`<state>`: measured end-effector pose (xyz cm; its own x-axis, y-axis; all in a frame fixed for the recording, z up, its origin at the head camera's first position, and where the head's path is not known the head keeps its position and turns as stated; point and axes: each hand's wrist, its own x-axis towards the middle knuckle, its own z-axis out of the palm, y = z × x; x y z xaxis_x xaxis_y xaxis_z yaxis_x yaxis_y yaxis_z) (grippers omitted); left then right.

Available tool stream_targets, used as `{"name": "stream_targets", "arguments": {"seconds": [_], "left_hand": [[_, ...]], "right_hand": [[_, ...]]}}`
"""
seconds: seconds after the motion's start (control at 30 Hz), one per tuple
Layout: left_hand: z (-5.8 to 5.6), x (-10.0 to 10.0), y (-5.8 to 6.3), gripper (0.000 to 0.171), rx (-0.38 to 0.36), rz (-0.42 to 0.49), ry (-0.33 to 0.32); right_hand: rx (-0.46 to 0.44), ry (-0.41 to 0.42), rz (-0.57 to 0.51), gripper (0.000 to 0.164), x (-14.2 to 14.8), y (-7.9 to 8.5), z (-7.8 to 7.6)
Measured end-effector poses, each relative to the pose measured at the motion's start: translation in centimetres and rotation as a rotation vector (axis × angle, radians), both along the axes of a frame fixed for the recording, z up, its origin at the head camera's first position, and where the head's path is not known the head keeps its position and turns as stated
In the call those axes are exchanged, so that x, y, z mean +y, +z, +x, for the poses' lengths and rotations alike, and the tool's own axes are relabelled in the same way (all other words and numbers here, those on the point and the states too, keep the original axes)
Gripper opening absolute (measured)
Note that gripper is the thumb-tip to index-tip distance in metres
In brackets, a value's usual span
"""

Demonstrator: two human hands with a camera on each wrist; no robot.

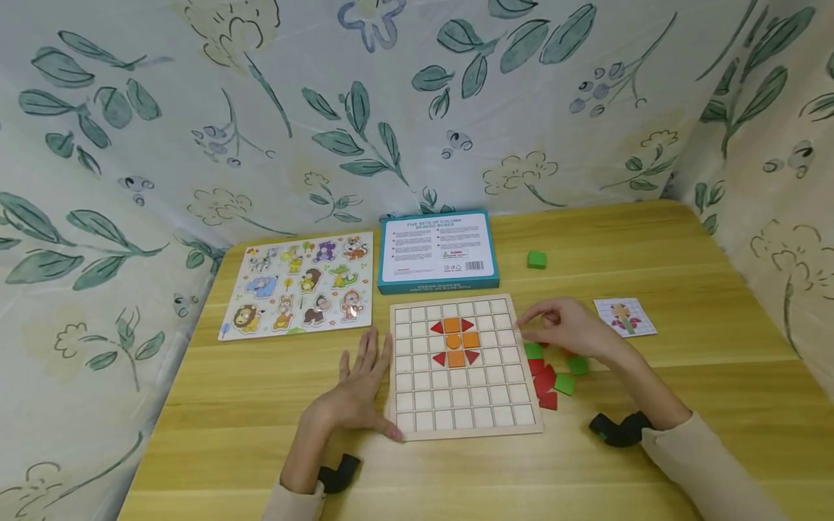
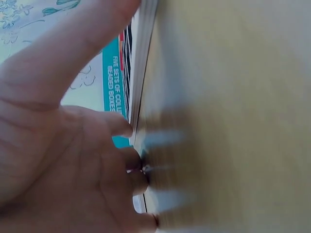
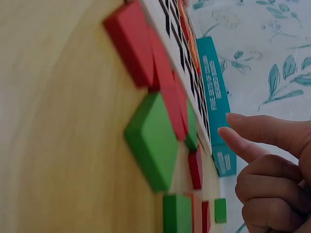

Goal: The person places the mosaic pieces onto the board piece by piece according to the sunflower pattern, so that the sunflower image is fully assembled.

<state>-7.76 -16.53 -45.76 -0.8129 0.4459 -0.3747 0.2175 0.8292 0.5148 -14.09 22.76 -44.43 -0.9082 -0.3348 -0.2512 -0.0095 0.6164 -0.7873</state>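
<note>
A wooden grid board point(image 1: 438, 399) lies on the table, with orange squares, an orange circle point(image 1: 453, 341) and several red triangles point(image 1: 472, 357) set around its upper middle. My left hand point(image 1: 355, 391) rests along its left edge, fingers spread, thumb at the lower left corner. Over the board's right edge hovers my right hand point(image 1: 570, 329). In the right wrist view its thumb and index finger stretch out with a small gap between them, and nothing shows in it; the other fingers are curled. Red pieces point(image 3: 129, 46) and green pieces point(image 3: 153, 141) lie below that hand.
A teal and white box point(image 1: 438, 253) stands behind the board. Left of it lies an animal puzzle board point(image 1: 300, 286). A lone green block point(image 1: 537, 260) sits at the back right, and a picture card point(image 1: 625, 317) lies right of the right hand.
</note>
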Motion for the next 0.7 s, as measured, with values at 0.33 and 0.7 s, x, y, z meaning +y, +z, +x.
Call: {"name": "stream_targets", "arguments": {"seconds": [0.33, 0.7], "left_hand": [[0.0, -1.0, -0.6, 0.155, 0.016, 0.077, -0.031], [-0.2, -1.3, -0.9, 0.154, 0.035, 0.107, -0.056]], "right_hand": [[0.027, -0.041, 0.044, 0.031, 4.1, -0.9, 1.2], [-0.070, -0.005, 0.097, 0.037, 6.1, -0.3, 1.2]]}}
